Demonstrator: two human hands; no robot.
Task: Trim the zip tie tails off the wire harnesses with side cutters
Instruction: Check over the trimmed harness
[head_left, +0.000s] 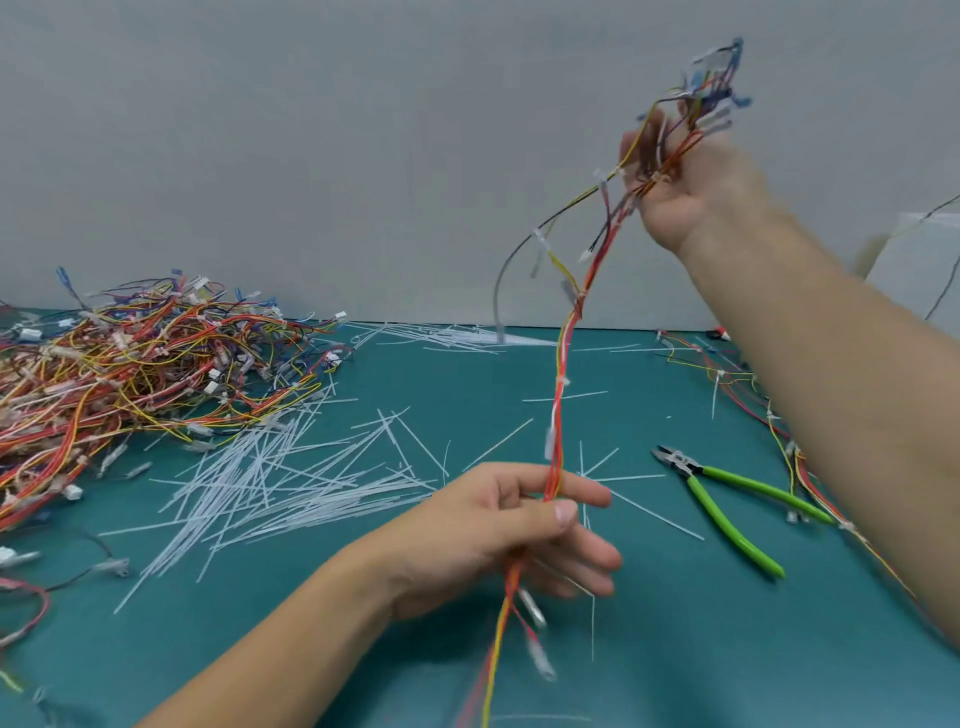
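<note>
over a teal mat (363, 649) strewn with cut zip tie tails (291, 483) below a grey wall (311, 130), i saw my right hand (691, 192) gripping the red-and-yellow wire harness (558, 395) aloft, left hand (498, 535) pinching it lower, green-handled side cutters (727, 509) lying beside.

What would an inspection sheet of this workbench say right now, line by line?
Surface: teal mat.
Job's things: harness held up; green cutters lying on the mat, unheld.
Clutter: cut white tails scattered; harness pile far left.
Grippers: left hand pinches the harness low down; right hand grips its top end, raised.
Cables: loose wires by the right arm.
Surroundings: grey wall; white thing at right, unclear.
</note>
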